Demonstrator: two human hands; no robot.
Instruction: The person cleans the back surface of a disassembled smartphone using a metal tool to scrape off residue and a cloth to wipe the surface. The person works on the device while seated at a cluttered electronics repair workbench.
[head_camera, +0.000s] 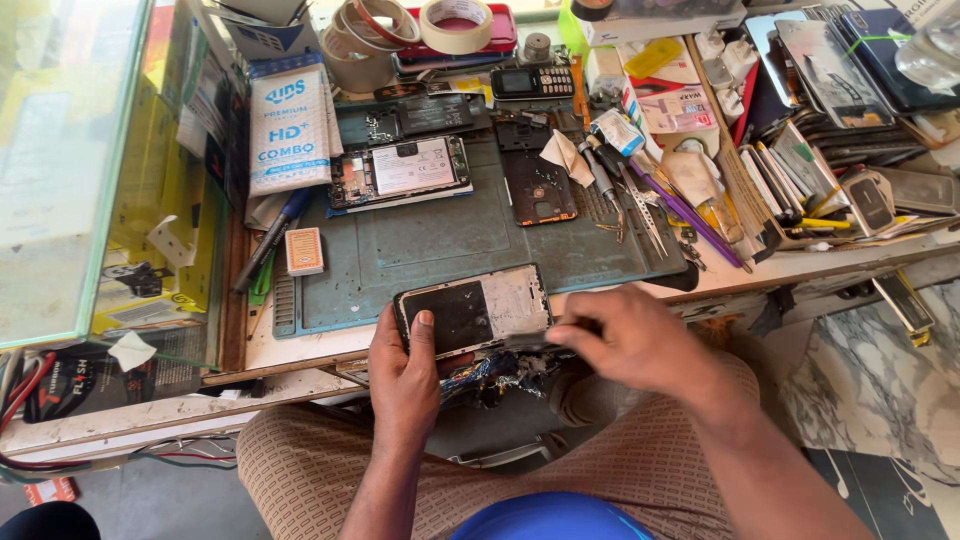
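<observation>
At the bottom of the frame sit the person's knees in patterned brown cloth; just above them, at lower centre, the left hand (405, 375) grasps an opened phone (473, 310) by its lower left corner, thumb pressed on the dark panel; the right hand (625, 335) is pinched around a thin dark tool (527, 341) whose tip touches the phone's lower right edge. The phone lies at the near edge of a green work mat (440, 240); farther up the mat, left of centre, a second dismantled phone (402, 170) lies face down, a dark back cover (540, 188) beside it; tweezers (640, 215) lie to the right; rolls of tape (455, 22) stand at the top.
</observation>
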